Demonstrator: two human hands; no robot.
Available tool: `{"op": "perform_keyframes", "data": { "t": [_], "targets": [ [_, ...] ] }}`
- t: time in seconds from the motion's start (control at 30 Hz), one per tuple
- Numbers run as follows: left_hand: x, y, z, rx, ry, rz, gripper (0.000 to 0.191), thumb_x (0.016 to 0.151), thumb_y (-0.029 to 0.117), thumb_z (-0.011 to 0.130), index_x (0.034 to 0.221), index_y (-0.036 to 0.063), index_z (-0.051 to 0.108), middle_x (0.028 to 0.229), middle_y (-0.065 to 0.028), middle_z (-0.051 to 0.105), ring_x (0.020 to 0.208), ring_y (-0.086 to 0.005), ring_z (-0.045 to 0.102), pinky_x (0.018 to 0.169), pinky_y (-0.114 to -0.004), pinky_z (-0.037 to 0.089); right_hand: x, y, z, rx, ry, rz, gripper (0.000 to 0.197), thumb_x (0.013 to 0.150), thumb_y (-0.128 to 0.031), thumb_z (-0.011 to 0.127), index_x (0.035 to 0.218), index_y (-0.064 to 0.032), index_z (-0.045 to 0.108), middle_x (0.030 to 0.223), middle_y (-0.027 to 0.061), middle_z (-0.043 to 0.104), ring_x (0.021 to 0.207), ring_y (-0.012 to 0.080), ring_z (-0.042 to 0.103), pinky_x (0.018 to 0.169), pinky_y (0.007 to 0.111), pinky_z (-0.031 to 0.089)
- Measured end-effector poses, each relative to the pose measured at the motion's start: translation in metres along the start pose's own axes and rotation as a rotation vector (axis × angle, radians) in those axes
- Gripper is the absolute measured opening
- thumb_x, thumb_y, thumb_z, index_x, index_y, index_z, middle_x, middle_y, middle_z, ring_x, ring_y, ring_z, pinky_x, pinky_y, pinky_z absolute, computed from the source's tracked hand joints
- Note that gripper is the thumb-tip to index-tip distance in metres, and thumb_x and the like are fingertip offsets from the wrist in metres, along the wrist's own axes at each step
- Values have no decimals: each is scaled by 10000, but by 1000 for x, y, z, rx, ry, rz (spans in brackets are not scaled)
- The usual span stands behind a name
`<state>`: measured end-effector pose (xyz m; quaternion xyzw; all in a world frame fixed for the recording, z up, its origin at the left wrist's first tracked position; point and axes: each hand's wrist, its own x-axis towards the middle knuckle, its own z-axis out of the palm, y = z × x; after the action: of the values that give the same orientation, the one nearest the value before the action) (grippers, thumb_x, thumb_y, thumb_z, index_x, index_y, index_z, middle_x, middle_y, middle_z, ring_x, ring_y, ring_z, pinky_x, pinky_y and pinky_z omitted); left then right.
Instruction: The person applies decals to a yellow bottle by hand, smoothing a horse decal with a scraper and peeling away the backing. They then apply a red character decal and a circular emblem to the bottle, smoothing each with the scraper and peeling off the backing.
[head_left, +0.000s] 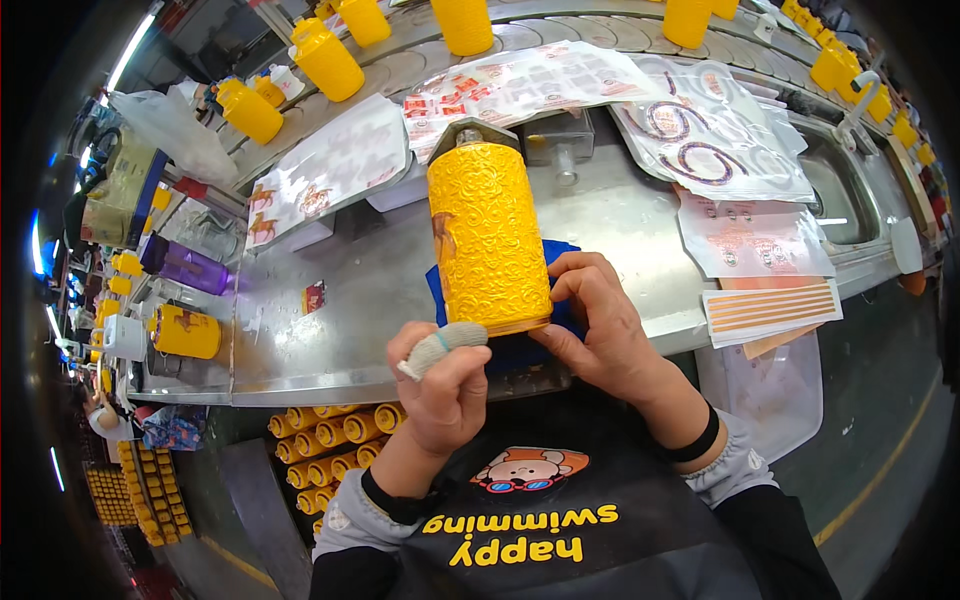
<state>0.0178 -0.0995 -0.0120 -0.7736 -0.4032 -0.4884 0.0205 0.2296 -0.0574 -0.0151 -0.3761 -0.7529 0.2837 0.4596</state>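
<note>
A yellow embossed bottle (491, 232) lies over the metal workbench, mounted on a dark holder at its far end, with part of a brown horse picture on its left side. My left hand (442, 382), a grey knitted cover on one finger, touches the bottle's near rim at the left. The thumb and bent fingers of my right hand (600, 322) are at the rim's right side, where a thin copper-coloured band runs round the edge. Beneath the bottle lies a blue cloth (564, 259), mostly hidden.
Sheets of horse decals (337, 161) and of patterned number-like decals (705, 135) lie behind the bottle. Striped strips (772, 311) rest at the right edge, before a sink (840, 195). More yellow bottles (328, 60) stand on the conveyor; a purple bottle (187, 264) lies left.
</note>
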Motion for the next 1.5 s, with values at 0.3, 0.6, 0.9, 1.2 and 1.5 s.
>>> {"op": "perform_keyframes", "data": {
  "t": [0.3,0.6,0.9,1.2,1.5],
  "targets": [
    [24,11,11,61,-94,151,222,764,44,702,973,106,667,925,-95,614,890,-307,522,773,-410,442,1,1,0,8,7,-14,385,733,-53,784,1001,-41,509,1103,173,532,1032,355,518,906,417,428],
    [29,17,6,121,-99,188,191,782,26,687,951,113,664,945,-65,649,890,-295,508,794,-423,428,-1,-4,-9,-64,44,-20,458,782,-33,748,1180,-3,525,1321,229,509,1185,377,539,949,389,468],
    [12,-2,-3,11,-25,-141,266,820,41,652,1076,74,586,1159,-147,600,1115,-321,440,1008,-447,332,-3,-35,-38,-13,72,48,247,860,-4,678,1080,14,567,1000,153,683,856,180,695,705,296,553],
    [24,2,4,75,-123,-70,448,753,159,731,1154,79,550,1290,-196,513,1176,-397,401,1026,-494,305,-12,-35,-34,378,-170,418,233,885,-131,646,1057,-2,555,894,125,691,835,158,670,729,308,526],
    [27,4,7,17,-154,-128,442,740,144,709,1136,63,531,1281,-221,509,1182,-397,404,1037,-498,289,-9,-34,-25,612,-183,497,205,917,-80,621,1093,-24,531,967,21,628,853,41,573,728,215,481]
  ]
}}
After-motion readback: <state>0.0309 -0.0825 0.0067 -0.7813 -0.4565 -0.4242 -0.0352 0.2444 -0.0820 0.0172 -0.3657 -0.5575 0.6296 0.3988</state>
